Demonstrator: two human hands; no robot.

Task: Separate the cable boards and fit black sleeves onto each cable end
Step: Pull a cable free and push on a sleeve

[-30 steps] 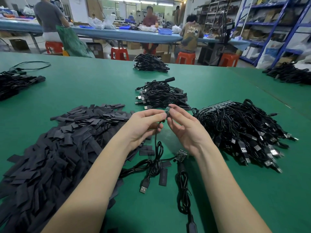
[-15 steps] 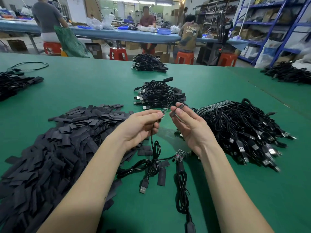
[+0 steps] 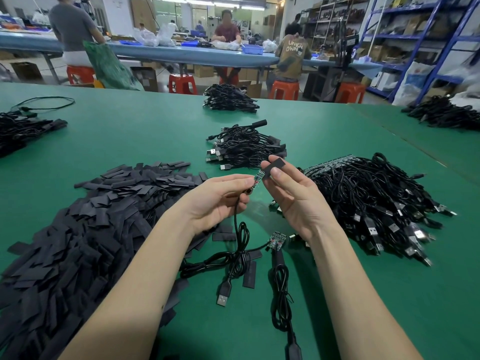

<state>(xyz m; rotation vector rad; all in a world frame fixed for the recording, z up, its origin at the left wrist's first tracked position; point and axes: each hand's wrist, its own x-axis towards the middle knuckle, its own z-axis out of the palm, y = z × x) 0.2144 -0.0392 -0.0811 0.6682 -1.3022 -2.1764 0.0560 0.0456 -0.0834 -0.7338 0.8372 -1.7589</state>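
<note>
We read one legible marking: the pale letters "UNKN" over "OWN" printed on the back of the brown shirt (image 3: 293, 54) worn by the person seated on an orange stool at the far blue table. We find no other readable text. The small circuit board (image 3: 258, 178) held at the cable end carries components, but any printing on it is too small for us to read. The cartons on the blue shelving (image 3: 415, 35) at the right show no lettering we can make out.
</note>
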